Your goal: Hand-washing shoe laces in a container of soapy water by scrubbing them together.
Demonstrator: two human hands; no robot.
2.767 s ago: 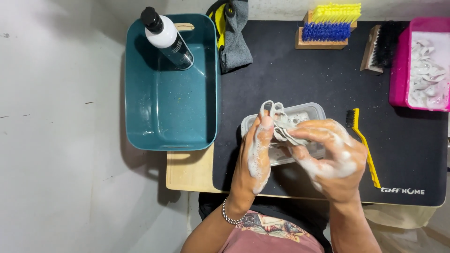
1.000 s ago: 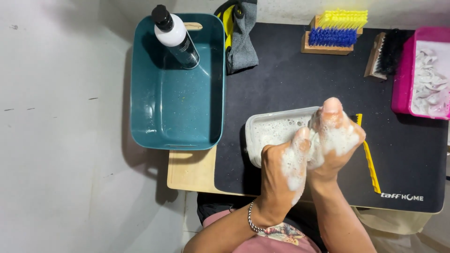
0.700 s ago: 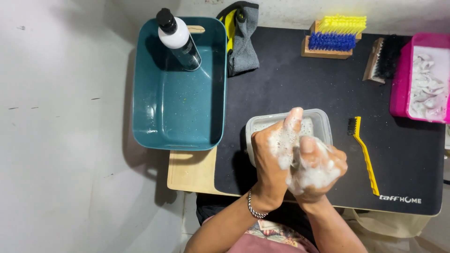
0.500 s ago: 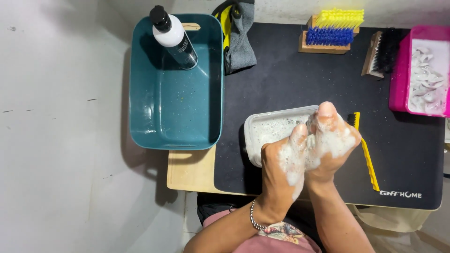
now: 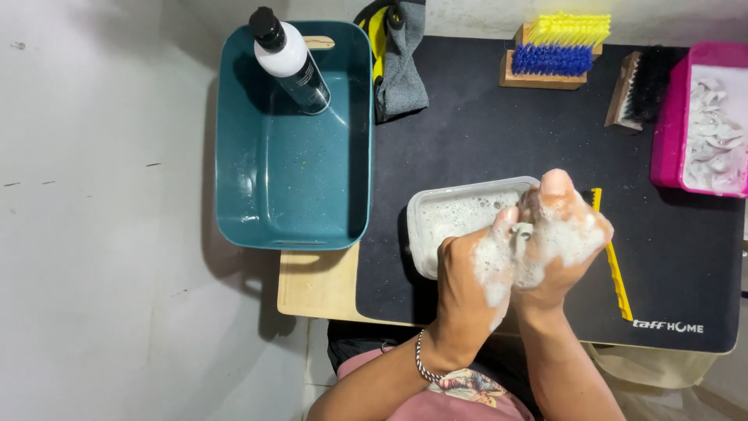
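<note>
pink tray cut off at right edge, item between soapy hands hidden

I see a wooden desk carrying a black mat. A teal tub stands on it too, left of the mat.

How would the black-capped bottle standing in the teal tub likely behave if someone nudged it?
The bottle looks tall and narrow, so it would probably tip rather than slide. The teal tub appears wet inside, so its base may skid first. If grabbed by the foam-covered left hand or right hand, it would likely feel slippery.
</note>
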